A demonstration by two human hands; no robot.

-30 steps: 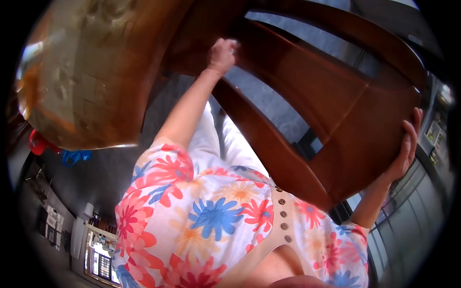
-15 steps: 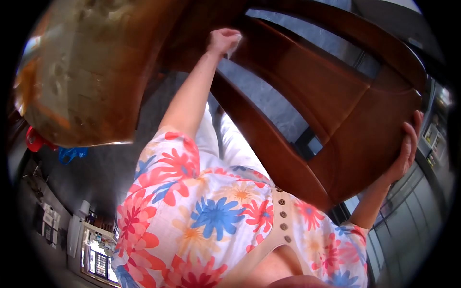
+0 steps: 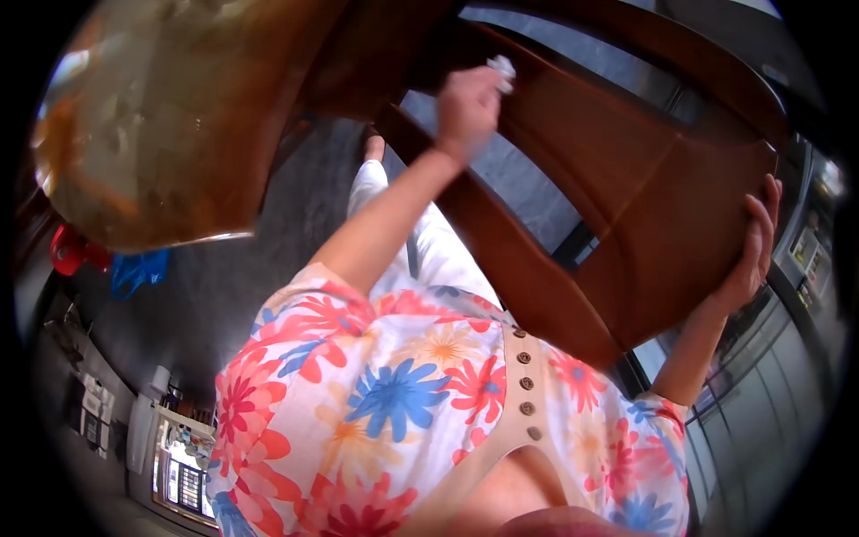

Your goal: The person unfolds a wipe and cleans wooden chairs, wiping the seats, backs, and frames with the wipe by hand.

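A dark brown wooden chair (image 3: 640,170) with long openings between the slats of its backrest fills the upper right. My left hand (image 3: 467,115) is closed, with a crumpled white tissue (image 3: 502,73) poking out past its fingers. It is over the slats near the chair's lower backrest, and is slightly smeared by motion. At the far right, my right hand (image 3: 752,246) grips the outer edge of the chair's top rail, its fingers curled round the wood.
A glossy wooden table (image 3: 170,134) with a thick edge takes up the upper left. Below it, a red item (image 3: 67,250) and a blue bag (image 3: 139,270) are near the grey floor (image 3: 201,309). Glass panels (image 3: 761,367) run along the right side.
My left hand has moved right and slightly down along the chair with the tissue, which now shows more. My right hand keeps its hold on the top rail. A bare foot now shows.
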